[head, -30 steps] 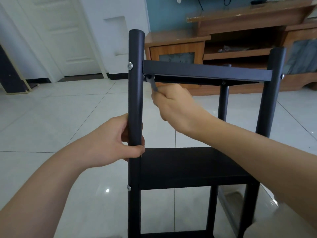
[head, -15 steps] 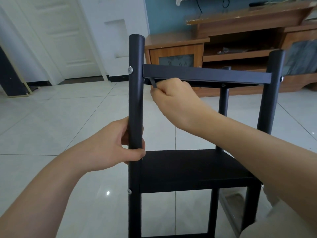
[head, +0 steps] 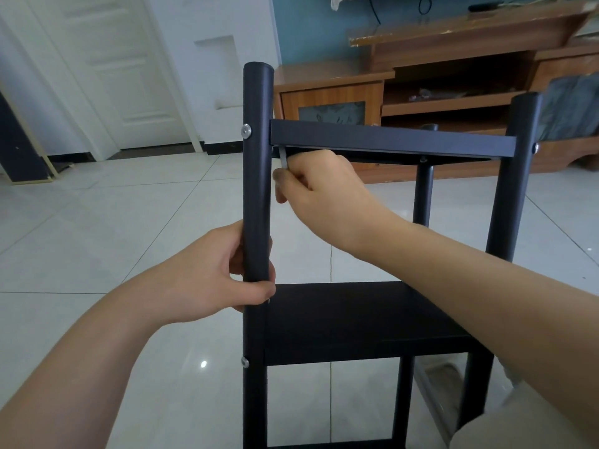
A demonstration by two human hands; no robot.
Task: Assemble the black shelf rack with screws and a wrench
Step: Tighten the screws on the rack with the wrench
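The black shelf rack [head: 363, 322] stands upright on the tiled floor in front of me, with round posts and two flat shelves. My left hand [head: 207, 277] grips the near left post [head: 257, 176] midway between the shelves. My right hand [head: 317, 189] holds a small grey wrench [head: 283, 158] just under the top shelf [head: 389, 137], where the shelf meets that post. The wrench's head is hidden under the shelf's edge. A silver screw [head: 246, 130] shows on the post's outer side at the top shelf, and another screw [head: 245, 362] at the lower shelf.
A wooden TV cabinet [head: 421, 92] runs along the wall behind the rack. A white door [head: 129, 69] is at the back left, with a dark panel [head: 16, 147] leaning at the far left. Glossy white floor tiles [head: 97, 238] surround the rack.
My right hand has swung the wrench from slanting out to the right to nearly upright beside the post. The left hand keeps its grip on the post.
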